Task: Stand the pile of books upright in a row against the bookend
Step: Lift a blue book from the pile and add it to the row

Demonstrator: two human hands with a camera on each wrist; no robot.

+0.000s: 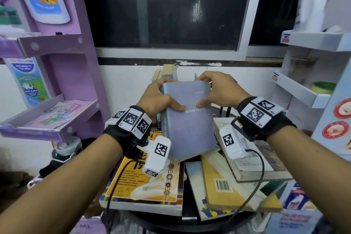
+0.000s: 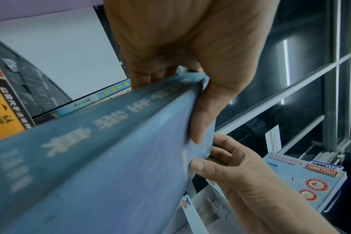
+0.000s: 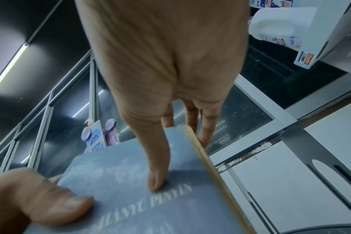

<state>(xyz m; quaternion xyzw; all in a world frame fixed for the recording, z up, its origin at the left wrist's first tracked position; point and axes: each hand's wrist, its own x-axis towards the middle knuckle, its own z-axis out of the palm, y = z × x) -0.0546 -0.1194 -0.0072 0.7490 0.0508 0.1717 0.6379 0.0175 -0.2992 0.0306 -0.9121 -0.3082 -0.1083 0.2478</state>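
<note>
Now I hold the grey-blue softcover book (image 1: 188, 119) tilted above the pile of flat-lying paperbacks (image 1: 224, 182), my left hand (image 1: 158, 99) and right hand (image 1: 221, 89) each pinching a top corner, thumbs on the cover. Below is the dark round surface (image 1: 187, 222); a purple cardboard shelf (image 1: 62, 81) stands left, a dark window (image 1: 167, 5) behind.

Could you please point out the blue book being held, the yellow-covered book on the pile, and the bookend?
blue book (image 1: 188, 119): head view, front cover centre.
yellow-covered book (image 1: 133, 182): head view, bare cover, lying flat.
bookend (image 3: 303, 142): right wrist view, grey upright plate.
</note>
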